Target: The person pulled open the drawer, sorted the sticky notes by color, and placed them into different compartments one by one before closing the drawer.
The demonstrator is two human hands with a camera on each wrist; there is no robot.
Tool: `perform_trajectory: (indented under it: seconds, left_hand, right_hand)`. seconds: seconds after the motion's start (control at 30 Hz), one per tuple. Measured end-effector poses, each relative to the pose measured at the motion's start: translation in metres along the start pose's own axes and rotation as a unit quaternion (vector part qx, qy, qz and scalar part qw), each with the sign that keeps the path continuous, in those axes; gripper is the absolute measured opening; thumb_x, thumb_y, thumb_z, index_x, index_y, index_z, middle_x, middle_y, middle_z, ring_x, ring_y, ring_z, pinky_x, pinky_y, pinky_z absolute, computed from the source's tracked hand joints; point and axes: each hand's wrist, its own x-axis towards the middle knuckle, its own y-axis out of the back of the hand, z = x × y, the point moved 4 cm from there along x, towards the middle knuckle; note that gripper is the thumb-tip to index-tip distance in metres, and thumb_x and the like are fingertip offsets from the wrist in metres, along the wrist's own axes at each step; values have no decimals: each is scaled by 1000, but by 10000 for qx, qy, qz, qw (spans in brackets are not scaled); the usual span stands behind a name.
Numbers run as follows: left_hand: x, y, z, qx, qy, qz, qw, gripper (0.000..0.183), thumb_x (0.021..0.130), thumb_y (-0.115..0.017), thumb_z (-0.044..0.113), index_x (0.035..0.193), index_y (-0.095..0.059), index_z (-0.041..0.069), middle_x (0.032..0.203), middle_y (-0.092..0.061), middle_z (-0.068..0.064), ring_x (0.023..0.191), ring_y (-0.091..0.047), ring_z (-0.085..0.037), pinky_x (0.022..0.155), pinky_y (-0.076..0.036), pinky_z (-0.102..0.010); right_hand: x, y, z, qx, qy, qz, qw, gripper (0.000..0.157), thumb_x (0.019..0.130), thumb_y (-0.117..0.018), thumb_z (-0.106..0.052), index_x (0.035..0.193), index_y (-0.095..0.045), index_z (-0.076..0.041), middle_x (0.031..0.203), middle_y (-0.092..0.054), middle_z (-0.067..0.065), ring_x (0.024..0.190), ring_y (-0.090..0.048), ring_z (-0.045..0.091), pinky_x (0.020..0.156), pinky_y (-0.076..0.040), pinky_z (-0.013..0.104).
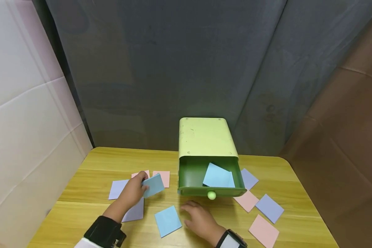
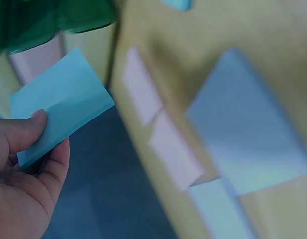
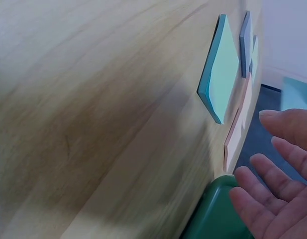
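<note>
My left hand (image 1: 134,191) pinches a blue sticky note pad (image 1: 154,185) between thumb and fingers, raised over the left part of the table; the left wrist view shows the thumb lying on its face. My right hand (image 1: 201,220) is empty, fingers loosely bent, just right of another blue sticky note pad (image 1: 168,221) lying on the table. Behind it stands a green drawer box (image 1: 206,136) with its drawer (image 1: 189,191) pulled out. Inside the drawer, blue sticky note pads (image 1: 216,176) lean against each other towards the right side.
Left of the box lie pink pads (image 1: 162,178) and purple pads (image 1: 134,210), partly behind my left arm. To its right are more purple pads (image 1: 269,208) and pink pads (image 1: 264,231). A dark cloth (image 1: 173,69) hangs behind the wooden table (image 1: 80,199).
</note>
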Motion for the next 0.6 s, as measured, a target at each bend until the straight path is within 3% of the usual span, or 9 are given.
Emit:
perform_trajectory:
  seconds: [0.33, 0.6]
  left_hand:
    - [-7, 43, 50, -310, -263, 301, 9987, 17, 91, -63, 1, 103, -51, 4, 105, -63, -16, 94, -62, -30, 73, -55, -40]
    - [-11, 57, 87, -339, -567, 487, 9966, 18, 91, -64, 1, 102, -51, 3, 105, -63, -16, 99, -63, -34, 77, -56, -44]
  right_hand:
    - [-5, 5, 5, 172, -203, -219, 9994, 41, 77, -73, -5, 118, -66, -8, 120, -63, 9, 112, -58, 27, 92, -51, 38]
    - [-12, 7, 8, 91, -268, -204, 9994, 42, 78, -73, -7, 119, -66, -9, 122, -62, 11, 112, -58, 28, 87, -53, 36]
